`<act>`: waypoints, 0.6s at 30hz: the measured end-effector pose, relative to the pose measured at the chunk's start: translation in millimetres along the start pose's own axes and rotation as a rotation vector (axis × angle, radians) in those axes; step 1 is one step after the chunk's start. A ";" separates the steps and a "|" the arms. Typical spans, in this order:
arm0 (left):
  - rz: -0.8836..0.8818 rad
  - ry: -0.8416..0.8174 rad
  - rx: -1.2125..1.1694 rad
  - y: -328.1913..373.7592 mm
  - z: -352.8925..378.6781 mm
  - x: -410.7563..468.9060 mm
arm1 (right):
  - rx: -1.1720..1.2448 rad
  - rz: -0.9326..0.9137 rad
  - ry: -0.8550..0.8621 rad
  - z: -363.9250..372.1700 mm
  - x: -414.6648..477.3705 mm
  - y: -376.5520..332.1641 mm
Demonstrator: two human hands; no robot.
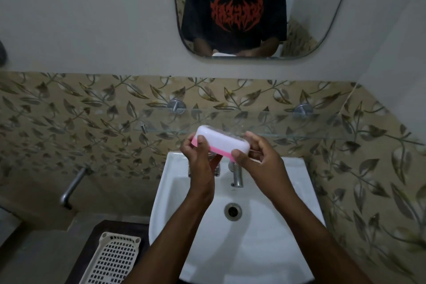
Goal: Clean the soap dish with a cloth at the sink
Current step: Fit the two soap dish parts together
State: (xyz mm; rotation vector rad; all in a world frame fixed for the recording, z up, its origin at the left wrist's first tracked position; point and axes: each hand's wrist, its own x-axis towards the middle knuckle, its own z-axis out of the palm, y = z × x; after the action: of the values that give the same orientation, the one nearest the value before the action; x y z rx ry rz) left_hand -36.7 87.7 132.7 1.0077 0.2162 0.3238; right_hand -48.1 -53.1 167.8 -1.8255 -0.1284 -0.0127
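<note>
Both hands raised above sink (pixel 288 244), at back edge, just in front of glass shelf (pixel 299 135). Soap dish (pixel 222 140) held between them over the taps: white lid on top, pink base showing along lower edge, tilted down to the right. Left hand (pixel 200 157) closed on dish's left end, thumb on lid. Right hand (pixel 260 157) pinches right end, thumb on lid corner, fingers curled behind. Tap (pixel 237 175) directly below dish, drain (pixel 233 211) nearer. Perforated basket (pixel 113 258) left of sink.
</note>
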 end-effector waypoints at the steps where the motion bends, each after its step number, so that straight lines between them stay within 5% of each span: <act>1: 0.018 -0.040 0.057 0.7 1.8 1.4 | 0.027 0.007 0.024 -7.2 3.7 1.2; 8: 0.239 -0.325 0.566 15.2 10.9 30.3 | 0.079 -0.080 0.044 -62.4 45.4 0.7; 18: 0.411 -0.299 1.210 18.8 37.9 90.7 | -0.183 -0.165 -0.081 -89.7 118.0 15.4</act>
State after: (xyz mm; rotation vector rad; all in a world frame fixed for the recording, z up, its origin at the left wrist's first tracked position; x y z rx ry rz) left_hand 56.9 99.9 165.9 2.2918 -0.1083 0.4094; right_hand 75.9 -134.0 185.0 -1.9944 -0.3447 -0.0683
